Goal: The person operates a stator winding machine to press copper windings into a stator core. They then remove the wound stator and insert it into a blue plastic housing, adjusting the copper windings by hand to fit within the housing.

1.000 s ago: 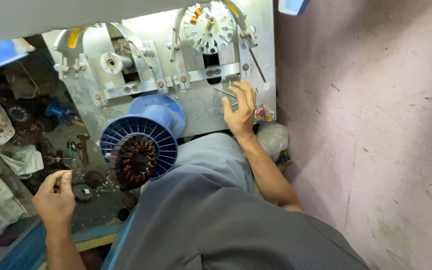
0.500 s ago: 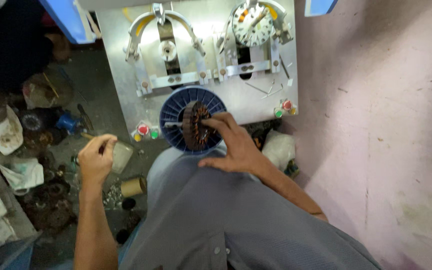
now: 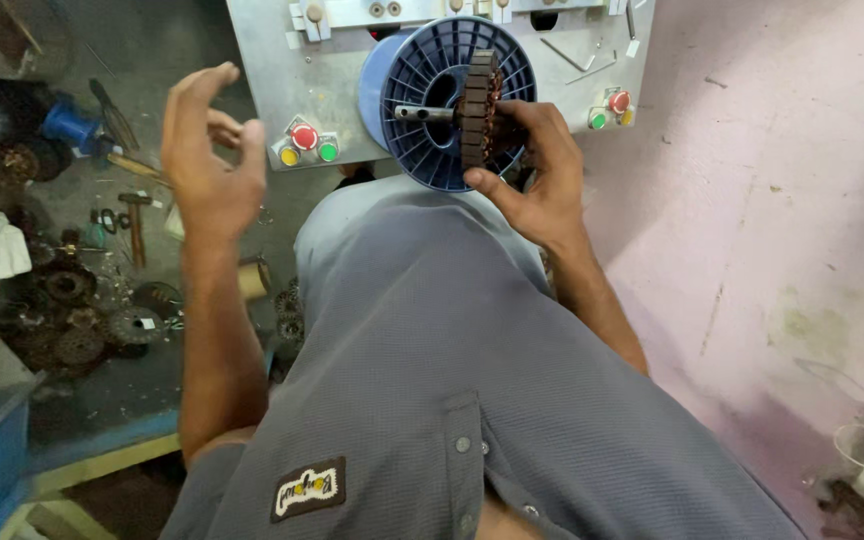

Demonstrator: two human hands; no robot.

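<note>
Clearly, the dark brown slotted stator core (image 3: 479, 110) stands on edge on a steel shaft (image 3: 422, 113), against the blue ribbed plastic spool (image 3: 422, 150) on the grey metal machine panel (image 3: 272, 60). The right hand (image 3: 537, 175) grips the core's rim, thumb below. The left hand (image 3: 207, 160) hangs open, fingers curled, holding nothing, over a dark counter (image 3: 102, 380) strewn with old cores and tools. Red, yellow and green buttons (image 3: 304, 145) sit beside the spool.

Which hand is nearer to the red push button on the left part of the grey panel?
The left hand. It hovers open just left of the red button, not touching it. The right hand is farther right, gripping the brown stator core at the blue spool.
</note>
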